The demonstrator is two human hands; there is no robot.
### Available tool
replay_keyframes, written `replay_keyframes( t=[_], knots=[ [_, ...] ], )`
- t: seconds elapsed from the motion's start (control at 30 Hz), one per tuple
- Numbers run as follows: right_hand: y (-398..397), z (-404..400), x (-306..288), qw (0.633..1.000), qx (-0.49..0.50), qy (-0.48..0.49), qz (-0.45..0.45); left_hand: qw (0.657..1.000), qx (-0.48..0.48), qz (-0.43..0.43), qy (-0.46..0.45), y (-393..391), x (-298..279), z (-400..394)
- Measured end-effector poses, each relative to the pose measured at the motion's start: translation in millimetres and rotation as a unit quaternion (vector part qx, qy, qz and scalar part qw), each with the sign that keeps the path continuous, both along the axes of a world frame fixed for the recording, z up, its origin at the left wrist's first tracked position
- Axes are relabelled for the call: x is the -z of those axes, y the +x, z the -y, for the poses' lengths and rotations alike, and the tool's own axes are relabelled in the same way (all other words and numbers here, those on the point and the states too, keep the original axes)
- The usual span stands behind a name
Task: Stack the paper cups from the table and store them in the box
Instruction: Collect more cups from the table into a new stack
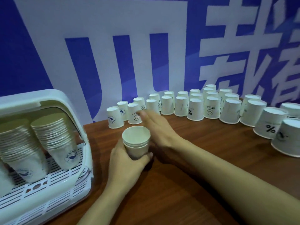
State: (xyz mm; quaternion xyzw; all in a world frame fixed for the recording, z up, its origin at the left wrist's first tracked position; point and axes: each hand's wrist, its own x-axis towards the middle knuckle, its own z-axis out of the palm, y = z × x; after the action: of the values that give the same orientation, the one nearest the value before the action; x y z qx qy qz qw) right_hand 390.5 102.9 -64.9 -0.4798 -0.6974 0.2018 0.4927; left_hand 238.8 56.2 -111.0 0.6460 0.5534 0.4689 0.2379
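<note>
My left hand [128, 161] grips a short stack of upright white paper cups [137, 143] standing on the brown table. My right hand [155, 124] stretches forward past the stack with fingers straight, its blurred fingertips close to an upside-down cup printed with a smiley face [134, 113]. Several more upside-down cups [194, 109] stand in rows along the back of the table, from the far left to the right edge. The white storage box [53, 96] on the left holds two tall leaning stacks of cups [55, 138].
A blue and white banner wall [146, 54] rises right behind the cup rows. The box has a slatted white floor [53, 179] and stands at the table's left end. Bare wooden tabletop [186, 184] lies under my forearms.
</note>
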Motion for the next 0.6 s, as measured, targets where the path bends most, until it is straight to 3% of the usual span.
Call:
replay_keyframes(
  t=[0.07,0.17,0.23,0.4,0.53,0.6],
  knots=[
    [30,-14,5,0.992,0.121,0.028,0.001,0.999,0.025,-0.045,0.007,4,1,3],
    [83,-36,21,0.945,0.276,0.017,0.174,0.997,0.053,-0.052,-0.01,4,3,4],
    [109,-46,29,0.912,0.333,-0.015,0.238,0.997,0.055,-0.042,-0.011,3,2,5],
    [121,-55,38,0.879,0.406,-0.068,0.242,0.997,0.054,-0.043,-0.027,2,0,2],
    [119,-49,32,0.859,0.457,0.054,0.225,0.998,0.039,-0.047,-0.025,0,1,2],
    [120,-48,32,0.859,0.462,0.068,0.207,0.998,0.039,-0.047,-0.021,0,0,2]
  ],
)
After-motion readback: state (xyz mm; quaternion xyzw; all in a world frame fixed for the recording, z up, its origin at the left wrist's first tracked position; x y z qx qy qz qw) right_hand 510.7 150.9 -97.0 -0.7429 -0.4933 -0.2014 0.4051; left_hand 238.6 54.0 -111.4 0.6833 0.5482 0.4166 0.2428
